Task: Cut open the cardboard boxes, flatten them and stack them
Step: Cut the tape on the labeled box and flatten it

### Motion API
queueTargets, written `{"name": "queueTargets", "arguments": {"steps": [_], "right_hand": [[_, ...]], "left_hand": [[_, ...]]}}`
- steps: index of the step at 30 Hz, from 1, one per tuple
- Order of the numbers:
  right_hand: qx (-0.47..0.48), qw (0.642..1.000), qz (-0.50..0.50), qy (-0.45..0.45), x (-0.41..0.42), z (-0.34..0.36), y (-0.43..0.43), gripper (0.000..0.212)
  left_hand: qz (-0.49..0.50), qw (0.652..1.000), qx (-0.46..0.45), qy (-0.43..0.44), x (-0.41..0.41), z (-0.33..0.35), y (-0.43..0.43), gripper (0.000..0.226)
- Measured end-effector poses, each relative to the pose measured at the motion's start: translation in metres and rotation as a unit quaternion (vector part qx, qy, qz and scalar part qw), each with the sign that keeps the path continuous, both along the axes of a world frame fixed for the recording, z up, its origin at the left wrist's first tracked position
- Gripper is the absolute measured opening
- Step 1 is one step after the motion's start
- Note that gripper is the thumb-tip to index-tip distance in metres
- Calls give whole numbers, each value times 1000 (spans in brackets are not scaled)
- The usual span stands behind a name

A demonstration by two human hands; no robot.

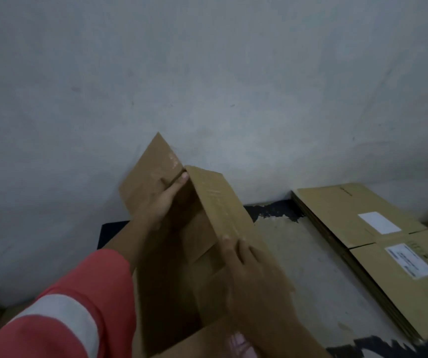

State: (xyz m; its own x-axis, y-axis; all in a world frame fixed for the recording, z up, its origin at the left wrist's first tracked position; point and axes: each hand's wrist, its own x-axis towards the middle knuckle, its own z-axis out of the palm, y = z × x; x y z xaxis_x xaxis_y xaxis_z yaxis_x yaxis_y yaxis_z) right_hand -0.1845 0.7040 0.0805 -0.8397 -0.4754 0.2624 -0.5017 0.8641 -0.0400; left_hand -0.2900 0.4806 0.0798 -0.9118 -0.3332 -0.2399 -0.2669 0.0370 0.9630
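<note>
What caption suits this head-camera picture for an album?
Left hand and right hand grip an opened cardboard box beside a stack of flattened boxes.

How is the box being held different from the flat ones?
The held box stands open, flaps up; the stack lies flat. The left hand and right hand hold the held box; nothing touches the stack. The stack shows white labels; the held box shows none. Both are brown cardboard.

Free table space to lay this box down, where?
Bare worn tabletop between the held box and the stack of flattened boxes, back to the wall. Crowded: the right side under the stack; the centre, where left hand and right hand grip the box.
</note>
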Motion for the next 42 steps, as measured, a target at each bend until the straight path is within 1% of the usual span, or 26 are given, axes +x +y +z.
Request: {"name": "queueTargets", "arguments": {"steps": [1, 3, 4, 6, 7, 9, 10, 12, 14, 15, 16, 17, 19, 20, 22, 26, 28, 30, 31, 33, 34, 35, 37, 39, 40, 42], "right_hand": [[17, 1000, -1, -15, 4, -2, -6, 78], [31, 998, -11, -57, 12, -1, -16, 96], [32, 997, -14, -74, 15, 3, -20, 98], [26, 997, 0, -77, 19, 14, -26, 93], [22, 996, 9, -86, 21, 23, -28, 86], [7, 989, 42, -140, 21, 33, -30, 60], [-32, 985, 63, -159, 20, 37, -29, 51], [-122, 968, 83, -202, 11, 42, -28, 46], [-211, 943, 70, -246, -6, 41, -25, 42], [-228, 940, 53, -250, -16, 36, -22, 42], [-236, 936, 35, -258, -26, 30, -18, 50], [-243, 924, 11, -294, -34, 24, -15, 65], [-293, 871, -28, -394, -40, 15, -12, 97], [-333, 837, -35, -432, -41, 10, -10, 101], [-398, 773, -56, -492, -43, -7, -7, 92], [-417, 665, -144, -603, -51, -42, 4, 87], [-410, 644, -149, -629, -51, -45, 7, 84], [-433, 644, -171, -607, -54, -44, 12, 76], [-450, 648, -186, -585, -56, -43, 14, 73], [-466, 673, -208, -535, -63, -41, 21, 71], [-459, 692, -218, -513, -65, -35, 23, 65], [-451, 709, -222, -494, -68, -29, 25, 56], [-433, 745, -214, -460, -76, -15, 34, 43], [-409, 783, -185, -432, -85, -3, 43, 43], [-386, 803, -175, -420, -89, 4, 48, 47], [-360, 825, -136, -414, -92, 23, 56, 40]], "left_hand": [[-14, 1000, 18, 1, -4, 4, 9, 59], [-38, 998, 50, -9, -5, 12, 22, 42], [-35, 997, 65, -22, -3, 15, 23, 34], [0, 994, 98, -38, 0, 14, 19, 27], [17, 992, 120, -29, 1, 11, 17, 22], [54, 988, 143, -1, 2, 7, 13, 20], [77, 988, 137, 13, 5, 7, 12, 22], [115, 990, 64, 46, 7, 5, 3, 25], [137, 989, 11, 51, 13, 7, -7, 31], [141, 989, 1, 36, 16, 8, -12, 33], [147, 989, -13, 19, 19, 8, -15, 34], [152, 987, -47, -2, 23, 7, -18, 35], [159, 977, -140, -33, 36, 4, -20, 41], [159, 969, -185, -34, 44, 1, -21, 43], [150, 963, -219, -33, 57, -5, -26, 50], [124, 981, -149, -32, 58, -3, -28, 98], [94, 987, -128, -21, 52, 5, -20, 114], [63, 982, -174, -35, 46, 10, -12, 119], [49, 969, -234, -63, 44, 12, -9, 118], [32, 920, -370, -126, 42, 17, -1, 106], [30, 903, -403, -145, 42, 20, 4, 98], [26, 899, -409, -157, 42, 26, 10, 92], [3, 917, -363, -164, 43, 39, 18, 93], [-36, 954, -249, -161, 49, 48, 21, 104], [-52, 962, -217, -157, 54, 48, 23, 107], [-68, 951, -251, -166, 66, 42, 29, 93]]}}
